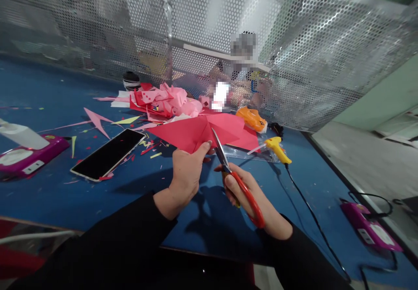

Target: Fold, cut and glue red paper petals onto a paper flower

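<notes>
My left hand (pixel 187 174) pinches a folded sheet of red paper (pixel 183 134) between thumb and fingers, holding it above the blue table. In my right hand (pixel 251 194) is a pair of scissors (pixel 243 190) with red-orange handles. The blades point up and away from me, and their tips lie at the paper's right side, by my left thumb. Whether the blades are on the paper or just in front of it, I cannot tell. More red paper (pixel 250 137) lies behind the folded piece.
A heap of pink and red paper scraps (pixel 170 100) is at the back. A phone (pixel 109 155) and a purple power strip (pixel 35 155) lie left. To the right are a yellow glue gun (pixel 277 148) with its cord, an orange packet (pixel 253 119) and another purple power strip (pixel 372 229). Perforated mesh (pixel 202 15) stands behind.
</notes>
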